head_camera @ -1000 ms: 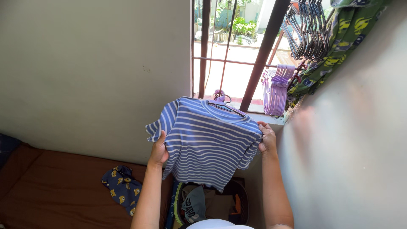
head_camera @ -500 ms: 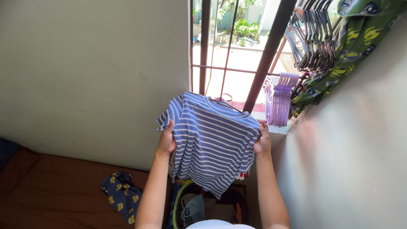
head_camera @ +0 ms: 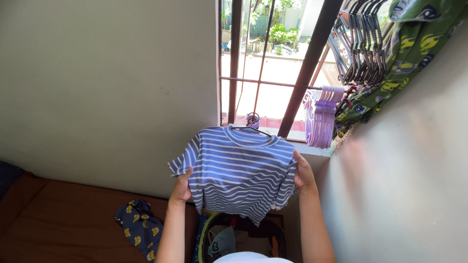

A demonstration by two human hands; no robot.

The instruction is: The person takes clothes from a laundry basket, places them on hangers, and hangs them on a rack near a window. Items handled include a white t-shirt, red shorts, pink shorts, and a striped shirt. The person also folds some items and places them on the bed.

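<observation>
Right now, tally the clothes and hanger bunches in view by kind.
Striped shirt, on a hanger, held by left hand and right hand: 1
Patterned dark blue garment: 1
Purple hanger bunch: 1
Dark hanger bunch: 1
Total: 4

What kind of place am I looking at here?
Probably a home laundry corner by a barred window: bunches of hangers hang at the sill, a basket of clothes sits below, and both hands hold a striped shirt.

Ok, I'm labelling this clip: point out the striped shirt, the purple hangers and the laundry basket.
striped shirt (head_camera: 241, 168): head view, middle of its chest.
purple hangers (head_camera: 321, 117): head view, middle of the hanging bunch.
laundry basket (head_camera: 207, 229): head view, left rim.
</observation>
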